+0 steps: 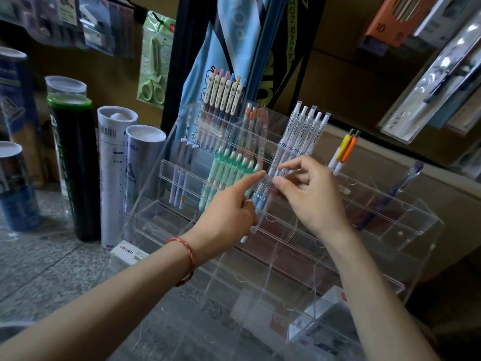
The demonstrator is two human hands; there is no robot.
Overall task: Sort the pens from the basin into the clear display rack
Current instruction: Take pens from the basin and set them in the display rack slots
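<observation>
Step in hand: slotting a handful into the rack. Left hand [229, 207] grips a bundle of pale blue and white clear-clipped pens [261, 188] in its curled lower fingers, with the index finger straight and touching the clips. Right hand [312, 196] pinches the top of one pen in that bundle between thumb and forefinger, in front of the middle of the tiered clear acrylic display rack [299, 277]. Basin not in view.

Next move, probably: pull that one pen free and drop it tip-down into a matching compartment, keeping the rest bunched.

Around:
- Mint-green pens [229, 168] in the second tier, just behind the left index finger.
- White pens with lavender tops [307, 126] above the right hand.
- Cream patterned pens [226, 95] at the rack's top edge.
- Lilac pens [182, 173] near its left edge.
- A lone purple pen [400, 188] near its right edge.
- Tall cylindrical tubes [114, 165] left of the rack.

In the way: the crowded mint-green row, and clear dividers that are hard to see.
</observation>
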